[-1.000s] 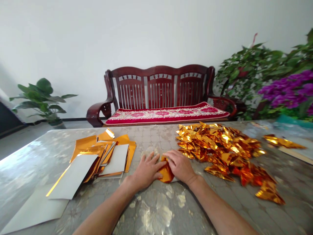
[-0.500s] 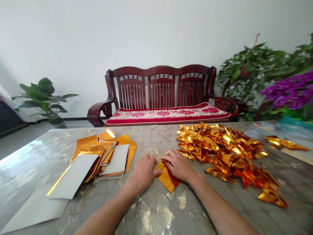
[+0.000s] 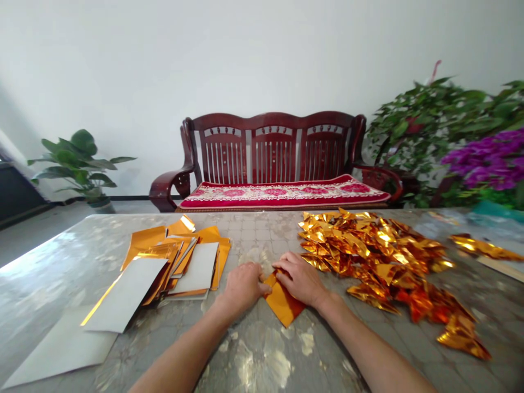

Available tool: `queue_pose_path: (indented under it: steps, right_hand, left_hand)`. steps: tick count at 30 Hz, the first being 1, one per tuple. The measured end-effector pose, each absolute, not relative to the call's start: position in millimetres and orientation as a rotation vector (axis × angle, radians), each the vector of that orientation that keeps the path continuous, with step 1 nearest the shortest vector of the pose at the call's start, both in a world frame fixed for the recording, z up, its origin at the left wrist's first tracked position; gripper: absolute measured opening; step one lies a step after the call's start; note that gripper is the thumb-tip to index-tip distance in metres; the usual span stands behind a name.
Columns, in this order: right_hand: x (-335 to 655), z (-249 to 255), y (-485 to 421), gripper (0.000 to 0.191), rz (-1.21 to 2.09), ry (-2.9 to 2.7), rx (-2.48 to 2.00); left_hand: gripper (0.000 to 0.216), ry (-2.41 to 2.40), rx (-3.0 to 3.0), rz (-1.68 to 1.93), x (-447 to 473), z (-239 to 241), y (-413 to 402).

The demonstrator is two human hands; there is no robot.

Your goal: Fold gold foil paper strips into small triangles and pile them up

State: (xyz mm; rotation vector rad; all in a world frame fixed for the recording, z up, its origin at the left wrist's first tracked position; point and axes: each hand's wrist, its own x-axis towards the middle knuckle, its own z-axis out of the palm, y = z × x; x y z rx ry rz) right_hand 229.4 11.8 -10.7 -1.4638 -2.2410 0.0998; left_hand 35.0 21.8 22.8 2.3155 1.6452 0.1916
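Note:
A partly folded sheet of gold foil paper point(image 3: 284, 303) lies on the table between my hands, one corner pointing toward me. My left hand point(image 3: 244, 284) grips its upper left edge, thumb on the paper and fingers curled. From the other side, my right hand point(image 3: 301, 278) pinches the upper edge, its fingers bent over the foil. The far tip of the sheet is hidden by my fingers. To the right spreads a heap of folded gold foil pieces point(image 3: 368, 245). On the left lies a loose stack of gold foil sheets point(image 3: 151, 239), some with the pale back point(image 3: 126, 295) up.
The table point(image 3: 262, 365) has a patterned, glossy cover. Clear plastic point(image 3: 442, 218) and a flat light strip point(image 3: 501, 269) lie at the right. Behind the table stands a dark red wooden bench point(image 3: 272, 147), with potted plants point(image 3: 88, 169) and purple flowers point(image 3: 487, 158) at the sides.
The whole view has shifted slightly. Both hands keep their hold on the gold foil paper, with only a slight shift of the fingers.

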Motion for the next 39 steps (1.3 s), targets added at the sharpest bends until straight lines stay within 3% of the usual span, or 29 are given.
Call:
queue_pose_path:
  steps: [8,13,19,22,26,32,39]
  right_hand:
    - [232,-4,23,0.011,0.241,-2.234,-1.476]
    - [234,1,30,0.004,0.215,-2.246,-1.467]
    - [233,25,19,0.015,-0.424,-2.091,-1.225]
    - [232,27,11,0.015,-0.671,-2.074,-1.076]
    - [230,7,6,0.017,-0.727,-2.117,-1.129]
    - [224,-7,7,0.005,-0.549,-2.244,-1.347]
    - [224,-1,5,0.010,-0.303,-2.302,-1.493]
  left_hand:
    - [0.007,1.635,2.225,0.237,32,21,26]
    - [0.004,1.641,2.343,0.476,27,16,33]
    - [0.016,1.314,2.600,1.219,19,11,38]
    - [0.017,1.137,2.593,1.415,15,5,40]
    - [0.016,1.121,2.607,1.211,14,-6,43]
    - [0.017,1.320,2.558,0.730,16,-8,42]
    - [0.022,1.362,2.641,0.542,17,-2,40]
